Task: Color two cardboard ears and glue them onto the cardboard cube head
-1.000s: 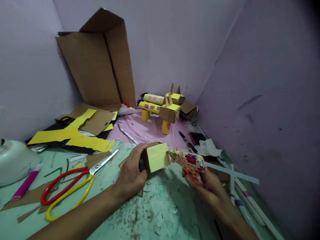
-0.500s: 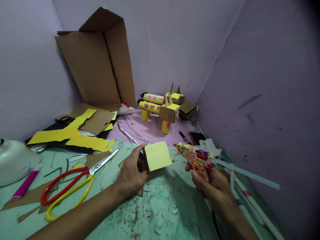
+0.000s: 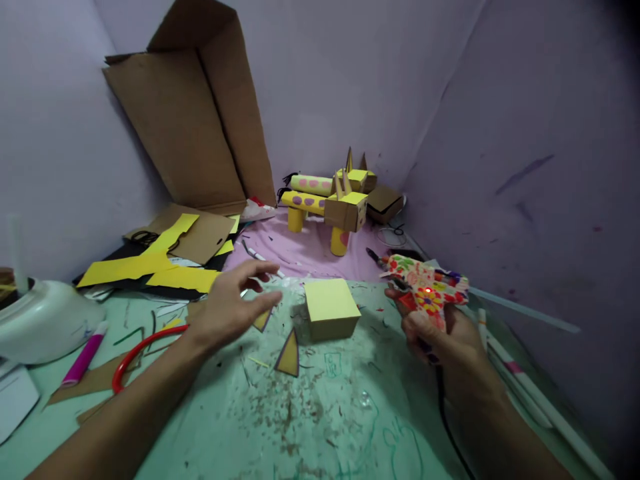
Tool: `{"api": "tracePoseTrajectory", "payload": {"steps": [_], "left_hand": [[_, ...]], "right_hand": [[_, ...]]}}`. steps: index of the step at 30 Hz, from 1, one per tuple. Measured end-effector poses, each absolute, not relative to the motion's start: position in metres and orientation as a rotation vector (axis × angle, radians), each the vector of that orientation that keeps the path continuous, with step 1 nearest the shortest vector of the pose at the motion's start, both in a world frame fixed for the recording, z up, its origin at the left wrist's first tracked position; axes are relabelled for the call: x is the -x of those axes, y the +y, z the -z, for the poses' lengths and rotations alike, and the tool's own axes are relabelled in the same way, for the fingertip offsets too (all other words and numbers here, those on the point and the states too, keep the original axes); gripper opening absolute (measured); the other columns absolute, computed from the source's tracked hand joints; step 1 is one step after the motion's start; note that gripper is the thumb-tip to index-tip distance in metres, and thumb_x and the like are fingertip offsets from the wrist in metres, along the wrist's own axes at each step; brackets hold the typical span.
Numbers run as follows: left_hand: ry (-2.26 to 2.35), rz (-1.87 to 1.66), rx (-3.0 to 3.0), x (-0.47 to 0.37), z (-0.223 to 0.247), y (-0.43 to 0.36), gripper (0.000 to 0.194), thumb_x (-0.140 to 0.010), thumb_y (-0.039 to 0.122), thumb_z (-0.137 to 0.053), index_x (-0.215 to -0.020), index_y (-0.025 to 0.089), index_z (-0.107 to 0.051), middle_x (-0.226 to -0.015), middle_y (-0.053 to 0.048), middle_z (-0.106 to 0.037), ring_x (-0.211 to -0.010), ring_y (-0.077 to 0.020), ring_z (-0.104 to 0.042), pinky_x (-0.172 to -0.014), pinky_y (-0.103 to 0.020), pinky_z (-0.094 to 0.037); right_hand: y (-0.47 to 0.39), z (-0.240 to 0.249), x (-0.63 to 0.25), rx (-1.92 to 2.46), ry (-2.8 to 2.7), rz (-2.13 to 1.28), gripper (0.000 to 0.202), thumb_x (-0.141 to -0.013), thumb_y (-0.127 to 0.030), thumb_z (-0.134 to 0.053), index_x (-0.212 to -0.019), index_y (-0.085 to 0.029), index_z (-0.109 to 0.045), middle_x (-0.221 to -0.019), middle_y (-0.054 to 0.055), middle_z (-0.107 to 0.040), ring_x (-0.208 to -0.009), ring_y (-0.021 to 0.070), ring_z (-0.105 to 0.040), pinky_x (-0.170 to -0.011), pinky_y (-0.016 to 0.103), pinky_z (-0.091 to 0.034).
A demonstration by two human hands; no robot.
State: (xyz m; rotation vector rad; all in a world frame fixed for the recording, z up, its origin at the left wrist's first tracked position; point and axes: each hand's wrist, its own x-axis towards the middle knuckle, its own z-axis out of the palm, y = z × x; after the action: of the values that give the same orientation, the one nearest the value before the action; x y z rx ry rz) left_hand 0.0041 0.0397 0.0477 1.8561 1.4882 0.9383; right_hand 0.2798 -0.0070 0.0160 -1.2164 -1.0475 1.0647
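My right hand grips a glue gun covered in floral print, its small light lit and a glue stick poking out of the back. My left hand hovers over the table with fingers spread and nothing in them. Between the hands stands a small cardboard box with a yellow top. In front of it lies a yellow triangle with a dark border. A second such triangle is partly covered by my left hand.
Two yellow paper animals stand on pink cloth at the back. Scissors, partly behind my left arm, a magenta marker and a white pot are at left. Yellow paper and a large cardboard box lie behind. White tubes line the right.
My left hand has let go of the yellow-topped box, which now rests on the table, and moved left. The glue gun has shifted right, still in my right hand.
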Motion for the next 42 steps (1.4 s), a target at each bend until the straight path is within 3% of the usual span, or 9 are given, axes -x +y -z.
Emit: {"api": "tracePoseTrajectory", "payload": {"steps": [2,5,8,12,21,27,31,35,42], "left_hand": [[1.63,-0.794,-1.815,0.0,-0.052,0.043,0.024,-0.07,0.039,-0.058,-0.071,0.016,-0.065,-0.068,-0.003,-0.063,-0.062,-0.0162,-0.055,-0.058,-0.027,-0.043],[1.698,-0.342,-1.903,-0.009,-0.047,0.037,0.035,-0.069,0.046,-0.055,-0.05,0.018,-0.057,-0.048,-0.001,-0.053,-0.049,-0.015,-0.047,-0.047,-0.026,-0.03],[1.78,-0.08,-2.053,-0.026,-0.036,0.022,0.032,-0.063,0.052,-0.059,-0.057,0.021,-0.063,-0.056,-0.005,-0.059,-0.055,-0.0204,-0.051,-0.048,-0.028,-0.025],[1.795,-0.083,-2.105,-0.034,-0.026,0.012,0.023,-0.061,0.045,-0.062,-0.069,0.023,-0.064,-0.067,-0.007,-0.064,-0.063,-0.0248,-0.055,-0.05,-0.028,-0.027],[1.587,-0.18,-1.793,-0.03,-0.026,0.027,0.007,-0.053,0.018,-0.053,-0.055,0.02,-0.059,-0.048,0.003,-0.049,-0.047,-0.0133,-0.044,-0.045,-0.023,-0.026],[1.269,-0.155,-1.581,0.001,-0.058,0.032,0.006,-0.051,0.014,-0.053,-0.05,0.018,-0.056,-0.046,0.005,-0.048,-0.042,-0.0088,-0.036,-0.043,-0.021,-0.024],[1.199,-0.508,-1.376,0.003,-0.08,0.039,0.008,-0.056,0.024,-0.063,-0.059,0.017,-0.06,-0.046,0.005,-0.047,-0.039,-0.0065,-0.032,-0.039,-0.02,-0.022],[1.262,-0.83,-1.434,-0.032,-0.093,0.055,0.01,-0.054,0.022,-0.066,-0.054,0.017,-0.057,-0.045,0.006,-0.045,-0.041,-0.0059,-0.033,-0.041,-0.019,-0.025],[1.361,-0.877,-1.633,-0.083,-0.09,0.073,0.01,-0.053,0.024,-0.063,-0.051,0.016,-0.056,-0.049,0.005,-0.05,-0.049,-0.0087,-0.041,-0.05,-0.022,-0.034]], "right_hand": [[-0.005,-0.015,-0.281,1.25,-1.021,-1.044,0.034,-0.066,-0.036,-0.071,-0.093,-0.017,-0.064,-0.047,-0.006,-0.046,-0.035,0.0079,-0.034,-0.033,0.022,-0.021],[-0.003,-0.011,-0.279,1.323,-0.97,-0.991,0.028,-0.063,-0.033,-0.074,-0.083,-0.017,-0.064,-0.049,-0.004,-0.05,-0.038,0.0096,-0.042,-0.034,0.022,-0.029],[-0.003,-0.008,-0.274,1.345,-1.011,-0.905,0.026,-0.061,-0.033,-0.075,-0.075,-0.018,-0.059,-0.05,-0.004,-0.053,-0.039,0.0115,-0.046,-0.036,0.024,-0.035],[-0.005,-0.01,-0.269,1.342,-1.078,-0.871,0.02,-0.066,-0.033,-0.07,-0.071,-0.02,-0.056,-0.048,-0.005,-0.05,-0.039,0.0108,-0.043,-0.037,0.024,-0.033],[-0.005,-0.015,-0.271,1.362,-1.056,-0.86,0.02,-0.065,-0.033,-0.07,-0.066,-0.02,-0.054,-0.047,-0.005,-0.048,-0.04,0.0107,-0.042,-0.039,0.024,-0.032],[-0.004,-0.011,-0.272,1.317,-1.085,-0.837,0.014,-0.066,-0.028,-0.069,-0.067,-0.019,-0.058,-0.054,-0.003,-0.055,-0.046,0.0115,-0.049,-0.045,0.024,-0.038],[0.006,-0.014,-0.265,1.303,-1.038,-0.895,0.019,-0.057,-0.024,-0.074,-0.071,-0.017,-0.064,-0.07,0.003,-0.067,-0.066,0.0196,-0.063,-0.062,0.029,-0.049],[0.025,-0.015,-0.258,1.215,-1.027,-0.986,0.034,-0.054,-0.02,-0.075,-0.086,-0.019,-0.064,-0.089,0.006,-0.073,-0.086,0.0256,-0.067,-0.079,0.037,-0.05],[0.036,-0.006,-0.257,1.239,-0.907,-0.997,0.025,-0.052,-0.02,-0.07,-0.076,-0.016,-0.066,-0.079,0.008,-0.074,-0.077,0.026,-0.069,-0.072,0.037,-0.054]]}}
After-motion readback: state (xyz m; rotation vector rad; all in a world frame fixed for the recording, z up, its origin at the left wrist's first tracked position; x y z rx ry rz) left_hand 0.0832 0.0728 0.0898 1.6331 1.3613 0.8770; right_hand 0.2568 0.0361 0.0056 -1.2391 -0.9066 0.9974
